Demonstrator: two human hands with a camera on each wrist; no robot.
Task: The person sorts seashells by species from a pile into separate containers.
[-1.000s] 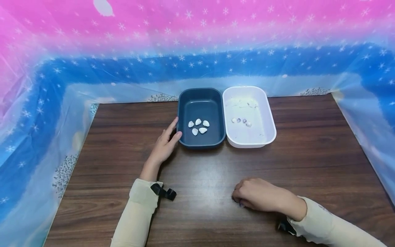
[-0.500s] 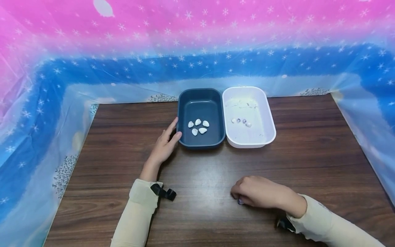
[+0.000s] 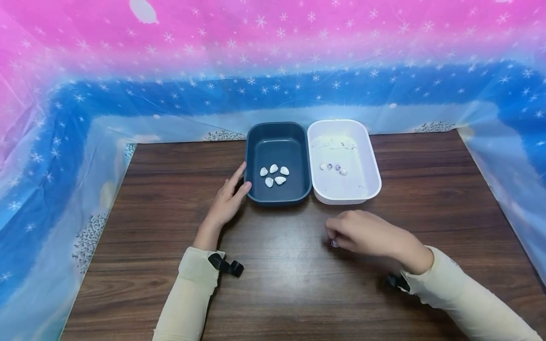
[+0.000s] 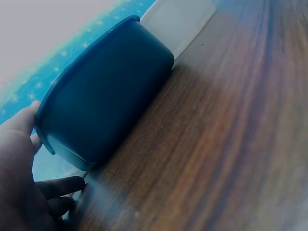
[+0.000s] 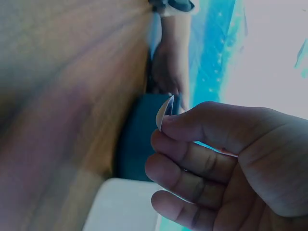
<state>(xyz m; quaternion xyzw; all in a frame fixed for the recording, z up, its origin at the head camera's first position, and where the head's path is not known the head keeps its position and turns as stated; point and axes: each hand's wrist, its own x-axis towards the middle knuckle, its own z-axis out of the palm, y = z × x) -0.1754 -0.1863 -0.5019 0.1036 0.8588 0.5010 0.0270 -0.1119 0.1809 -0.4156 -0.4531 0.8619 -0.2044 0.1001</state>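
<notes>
Between thumb and fingertips, my right hand point(image 3: 368, 232) pinches a small seashell point(image 5: 164, 113), raised over the table in front of the white tray point(image 3: 346, 194). In the head view only a bit of that shell shows below the fingers. My left hand point(image 3: 226, 201) touches the left side of the dark tray point(image 3: 279, 196) with its fingers extended and spread. Several white shells point(image 3: 280, 180) lie grouped on the dark tray's floor. Inside the white tray, several small shells point(image 3: 338, 167), some purplish, sit in a short row.
Both trays stand side by side at the back of the brown wooden table point(image 3: 273, 293). A patterned pink and blue cloth point(image 3: 273, 90) hangs behind and around it. Each sleeve has a black wrist strap point(image 3: 226, 265).
My right hand has lifted the shell and moved away from the table's front, toward the white tray. The left hand and both trays have stayed where they were.
</notes>
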